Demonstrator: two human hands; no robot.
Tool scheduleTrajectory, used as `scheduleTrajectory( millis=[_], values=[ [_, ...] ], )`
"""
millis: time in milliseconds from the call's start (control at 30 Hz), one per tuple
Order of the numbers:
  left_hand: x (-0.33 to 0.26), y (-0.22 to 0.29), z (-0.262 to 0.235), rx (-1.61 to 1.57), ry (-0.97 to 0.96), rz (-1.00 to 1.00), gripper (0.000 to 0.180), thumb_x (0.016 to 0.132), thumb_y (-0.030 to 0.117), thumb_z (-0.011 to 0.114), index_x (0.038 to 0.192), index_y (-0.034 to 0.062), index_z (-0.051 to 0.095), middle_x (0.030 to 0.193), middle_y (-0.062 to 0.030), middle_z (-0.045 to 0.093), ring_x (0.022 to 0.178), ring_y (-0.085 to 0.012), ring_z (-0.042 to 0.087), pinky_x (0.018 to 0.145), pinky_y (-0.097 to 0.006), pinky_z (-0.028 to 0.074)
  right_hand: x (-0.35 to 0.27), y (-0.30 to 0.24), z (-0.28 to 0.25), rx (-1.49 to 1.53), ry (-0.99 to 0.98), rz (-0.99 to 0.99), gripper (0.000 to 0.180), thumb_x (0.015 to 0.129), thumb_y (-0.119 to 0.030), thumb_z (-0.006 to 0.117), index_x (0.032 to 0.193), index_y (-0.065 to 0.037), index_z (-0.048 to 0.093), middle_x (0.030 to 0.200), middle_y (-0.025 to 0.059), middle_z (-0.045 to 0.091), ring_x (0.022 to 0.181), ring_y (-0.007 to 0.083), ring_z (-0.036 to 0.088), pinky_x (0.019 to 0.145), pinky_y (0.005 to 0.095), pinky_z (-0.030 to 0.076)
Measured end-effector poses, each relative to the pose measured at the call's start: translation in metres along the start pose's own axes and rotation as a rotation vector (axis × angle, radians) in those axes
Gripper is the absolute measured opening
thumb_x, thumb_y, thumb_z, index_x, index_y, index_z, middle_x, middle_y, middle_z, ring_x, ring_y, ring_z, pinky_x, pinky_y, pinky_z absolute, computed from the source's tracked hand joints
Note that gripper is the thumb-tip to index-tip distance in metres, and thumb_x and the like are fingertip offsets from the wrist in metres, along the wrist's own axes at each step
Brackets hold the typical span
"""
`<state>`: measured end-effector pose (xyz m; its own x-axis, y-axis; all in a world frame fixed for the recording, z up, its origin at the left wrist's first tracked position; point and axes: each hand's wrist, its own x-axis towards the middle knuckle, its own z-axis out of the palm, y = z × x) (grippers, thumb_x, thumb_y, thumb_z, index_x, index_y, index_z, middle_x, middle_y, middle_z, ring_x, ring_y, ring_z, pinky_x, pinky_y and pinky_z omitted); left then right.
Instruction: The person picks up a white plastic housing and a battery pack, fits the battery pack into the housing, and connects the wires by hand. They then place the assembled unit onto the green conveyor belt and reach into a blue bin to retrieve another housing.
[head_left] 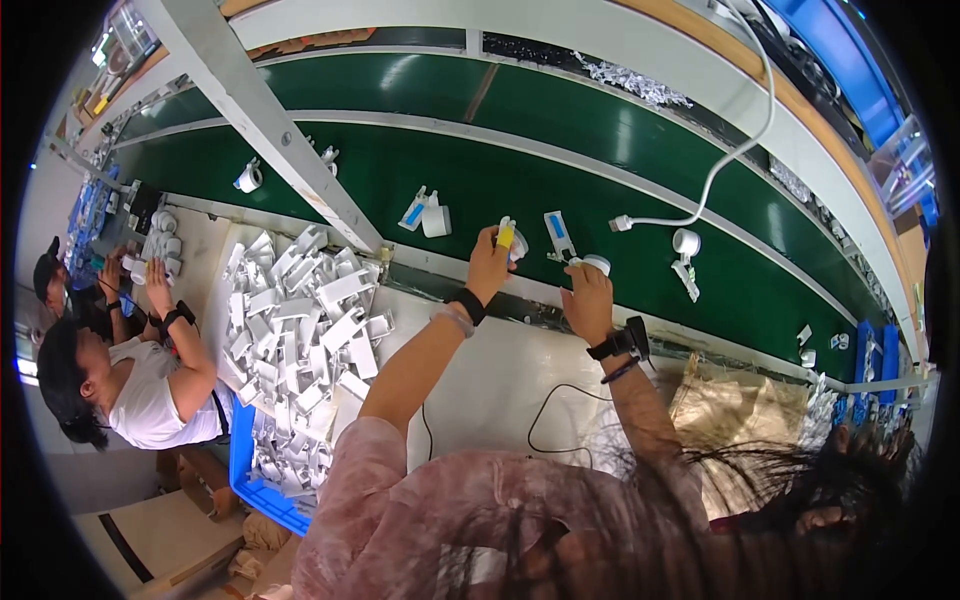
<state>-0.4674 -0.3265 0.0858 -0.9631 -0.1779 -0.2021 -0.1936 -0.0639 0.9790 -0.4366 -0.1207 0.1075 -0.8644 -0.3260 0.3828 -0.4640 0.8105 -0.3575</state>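
Observation:
Over the near edge of the green conveyor belt, my left hand [488, 268] is closed around a small white plastic part with a yellow strip [507, 236]. Its rounded white end shows beside my fingers. To the right, my right hand [588, 302] has its fingertips closed on a white plastic part with a round cap and a flat arm with a blue strip [557, 232]. Part of that piece is hidden by my fingers. Left of my hands, a similar blue-striped part [434, 219] lies on the belt.
White plastic housings [300, 320] are heaped on the left of the bench, above a blue crate [244, 470]. A white cable [710, 195] hangs over the belt. A slanted metal post [285, 135] stands left. Another round part [686, 243] lies right. A co-worker [150, 385] works at left.

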Motion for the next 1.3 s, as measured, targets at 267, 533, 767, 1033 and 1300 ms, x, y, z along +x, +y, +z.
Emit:
scheduleTrajectory(
  millis=[267,533,767,1033,1300],
  values=[
    [0.079,-0.042,-0.011,0.081,0.185,0.219,0.041,0.090,0.007,0.051,0.128,-0.0025,0.040,0.104,-0.0208,0.062,0.092,-0.0314,0.063,0.084,-0.034,0.049,0.047,0.037,0.062,-0.394,-0.327,-0.118,0.031,0.076,-0.026,0.072,0.098,-0.009,0.060,0.089,0.0070,0.064,0.084,0.0255,0.064,0.081,0.0415,0.043],
    [0.004,-0.035,-0.022,0.480,0.118,0.562,0.073,0.074,0.007,0.070,0.136,-0.0020,0.034,0.135,-0.0242,0.038,0.129,-0.0408,0.034,0.111,-0.044,0.026,0.030,0.037,0.047,0.147,-0.226,0.160,0.018,0.082,-0.024,0.069,0.091,-0.009,0.065,0.081,0.0116,0.067,0.074,0.0267,0.066,0.063,0.0365,0.049],
    [-0.096,-0.002,-0.010,0.342,-0.346,0.490,0.067,0.075,0.016,0.071,0.134,0.0036,0.041,0.130,-0.0190,0.049,0.120,-0.0353,0.046,0.102,-0.040,0.036,-0.011,-0.025,-0.034,1.255,-0.584,0.469,0.018,0.095,-0.014,0.055,0.092,0.002,0.063,0.076,0.0056,0.063,0.065,0.0118,0.055,0.064,0.0261,0.045],
    [-0.165,-0.007,-0.027,0.456,-0.679,0.706,0.057,0.074,0.032,0.068,0.123,0.0057,0.055,0.097,-0.0142,0.064,0.095,-0.0363,0.059,0.079,-0.039,0.049,-0.046,-0.080,-0.112,1.058,-0.806,0.430,0.016,0.092,-0.006,0.059,0.102,0.004,0.067,0.081,0.0092,0.068,0.068,0.0132,0.059,0.064,0.0257,0.047],
    [-0.206,-0.054,-0.034,0.903,-0.610,0.680,0.038,0.079,0.028,0.066,0.111,0.0079,0.061,0.106,-0.0154,0.058,0.114,-0.0300,0.053,0.091,-0.044,0.048,-0.073,-0.105,-0.128,0.831,-1.044,0.322,0.016,0.085,-0.005,0.068,0.100,0.000,0.071,0.082,0.0045,0.069,0.071,0.0083,0.061,0.064,0.0212,0.047]
  ],
)
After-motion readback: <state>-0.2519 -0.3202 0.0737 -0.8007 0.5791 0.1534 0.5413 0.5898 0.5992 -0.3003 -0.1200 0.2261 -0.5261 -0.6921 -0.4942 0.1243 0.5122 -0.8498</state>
